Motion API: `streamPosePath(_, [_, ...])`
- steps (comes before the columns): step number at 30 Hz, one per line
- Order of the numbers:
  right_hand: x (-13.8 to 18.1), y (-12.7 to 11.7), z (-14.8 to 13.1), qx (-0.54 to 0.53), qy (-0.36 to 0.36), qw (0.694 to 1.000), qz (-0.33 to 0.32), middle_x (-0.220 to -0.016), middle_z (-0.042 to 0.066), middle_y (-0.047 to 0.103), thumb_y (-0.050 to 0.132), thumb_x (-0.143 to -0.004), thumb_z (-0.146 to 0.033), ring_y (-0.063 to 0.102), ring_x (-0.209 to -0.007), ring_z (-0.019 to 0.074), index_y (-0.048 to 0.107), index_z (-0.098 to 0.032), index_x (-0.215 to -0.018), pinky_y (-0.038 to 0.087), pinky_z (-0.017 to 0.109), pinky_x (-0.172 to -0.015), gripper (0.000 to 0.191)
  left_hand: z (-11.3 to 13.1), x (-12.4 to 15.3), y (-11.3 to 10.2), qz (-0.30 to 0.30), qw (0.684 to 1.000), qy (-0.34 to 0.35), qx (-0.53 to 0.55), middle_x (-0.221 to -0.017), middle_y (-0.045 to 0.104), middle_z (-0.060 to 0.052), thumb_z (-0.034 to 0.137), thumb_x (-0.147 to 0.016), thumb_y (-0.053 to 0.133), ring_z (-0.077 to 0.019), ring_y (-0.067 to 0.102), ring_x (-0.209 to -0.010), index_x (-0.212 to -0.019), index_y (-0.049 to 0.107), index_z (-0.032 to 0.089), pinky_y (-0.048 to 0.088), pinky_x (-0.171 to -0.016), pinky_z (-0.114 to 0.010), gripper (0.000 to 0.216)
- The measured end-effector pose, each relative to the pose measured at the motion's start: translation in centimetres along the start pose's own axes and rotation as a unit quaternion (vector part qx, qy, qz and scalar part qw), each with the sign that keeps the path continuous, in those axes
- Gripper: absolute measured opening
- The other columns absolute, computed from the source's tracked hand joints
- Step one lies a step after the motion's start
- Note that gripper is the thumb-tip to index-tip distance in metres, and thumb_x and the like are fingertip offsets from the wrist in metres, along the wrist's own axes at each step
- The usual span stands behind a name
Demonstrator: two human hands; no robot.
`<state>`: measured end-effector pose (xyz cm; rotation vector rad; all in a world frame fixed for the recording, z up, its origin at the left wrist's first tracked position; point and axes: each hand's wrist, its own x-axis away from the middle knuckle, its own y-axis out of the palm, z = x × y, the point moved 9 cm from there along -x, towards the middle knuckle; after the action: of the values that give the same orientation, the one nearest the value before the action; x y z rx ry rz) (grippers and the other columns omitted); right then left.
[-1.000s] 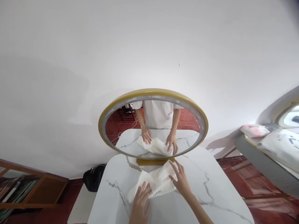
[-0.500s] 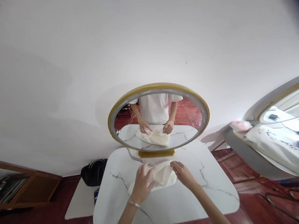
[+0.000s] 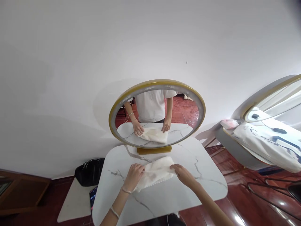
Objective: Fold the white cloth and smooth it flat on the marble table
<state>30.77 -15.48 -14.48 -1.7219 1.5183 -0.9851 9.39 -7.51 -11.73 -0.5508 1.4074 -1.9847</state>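
A cream cloth point(image 3: 156, 171) with a scalloped edge lies folded on the white marble-patterned table point(image 3: 188, 191). My left hand point(image 3: 135, 175) grips its left end, the fingers closed over the fabric. At the opposite end my right hand point(image 3: 182, 173) pinches the cloth's edge between thumb and fingers. Between the two hands the cloth is stretched fairly flat. Behind it stands an oval mirror point(image 3: 152, 117) with a gold frame, which reflects both hands and the cloth.
The mirror's gold base point(image 3: 154, 150) rests on the table before a white wall point(image 3: 150, 40). A black bag point(image 3: 89, 172) sits on a low white surface point(image 3: 74, 201) at left. Rightward are a second mirror point(image 3: 249, 113), a printed white bag point(image 3: 261, 138) and a pink-white packet point(image 3: 229, 123).
My left hand has gone from spread fingers over the cloth to gripping its left end. The raised fold now lies flatter. The view has shifted slightly to the right.
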Motion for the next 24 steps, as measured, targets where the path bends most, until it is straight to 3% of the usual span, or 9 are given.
streamPosePath(5, [-0.7,0.3,1.4,-0.024,0.014,0.999,-0.029,-0.096,0.008,0.068,0.042,-0.079,-0.005,0.064,-0.089,0.0196,0.068,-0.020,-0.095,0.049,0.032,-0.079,0.034,-1.6,2.6,-1.9,0.029,0.996,-0.072,0.034,-0.089,0.067,0.000,0.020,-0.093,0.042,-0.0178,0.062,-0.084,-0.089,0.057,0.022,0.043,-0.075,-0.032,0.016])
streamPosePath(9, [-1.1,0.3,2.0,-0.047,0.000,0.997,-0.059,-0.095,0.008,0.069,0.053,-0.078,-0.009,0.064,-0.092,0.0212,0.070,-0.021,-0.087,0.051,0.034,-0.082,0.022,-1.2,4.3,-2.5,0.016,0.996,-0.088,0.004,-0.082,0.065,0.001,0.025,-0.092,0.044,-0.0187,0.060,-0.083,-0.080,0.056,0.022,0.042,-0.076,-0.032,0.018])
streamPosePath(12, [-1.2,-1.2,2.4,-0.064,-0.026,0.995,-0.065,-0.096,0.006,0.070,0.053,-0.080,-0.011,0.064,-0.094,0.0215,0.070,-0.022,-0.088,0.052,0.034,-0.081,0.022,-0.7,5.2,-2.5,0.012,0.993,-0.114,-0.025,-0.084,0.066,-0.001,0.029,-0.091,0.047,-0.0205,0.060,-0.087,-0.077,0.059,0.021,0.042,-0.079,-0.034,0.020])
streamPosePath(17, [-0.5,-7.1,3.6,-0.101,-0.083,0.990,-0.053,-0.091,0.005,0.070,0.054,-0.080,-0.014,0.064,-0.088,0.0205,0.069,-0.022,-0.084,0.051,0.034,-0.080,0.017,1.0,4.9,-4.2,0.023,0.982,-0.182,0.041,-0.081,0.067,-0.002,0.038,-0.092,0.043,-0.0176,0.062,-0.076,-0.074,0.061,0.020,0.046,-0.072,-0.030,0.032])
streamPosePath(20, [0.7,-11.9,5.2,-0.124,-0.101,0.986,-0.035,-0.086,0.004,0.070,0.058,-0.079,-0.018,0.064,-0.080,0.0183,0.068,-0.021,-0.082,0.051,0.031,-0.076,0.011,4.0,3.1,-7.3,0.057,0.979,-0.164,0.102,-0.083,0.069,-0.003,0.045,-0.090,0.045,-0.0180,0.064,-0.078,-0.072,0.062,0.020,0.049,-0.075,-0.029,0.036])
streamPosePath(24, [2.9,-17.0,7.5,-0.134,-0.125,0.983,0.002,-0.079,0.003,0.069,0.061,-0.079,-0.025,0.061,-0.075,0.0165,0.066,-0.021,-0.077,0.049,0.028,-0.072,0.007,9.7,0.5,-12.4,0.123,0.981,-0.111,0.102,-0.089,0.072,-0.003,0.050,-0.086,0.052,-0.0192,0.066,-0.081,-0.071,0.067,0.023,0.053,-0.075,-0.028,0.035])
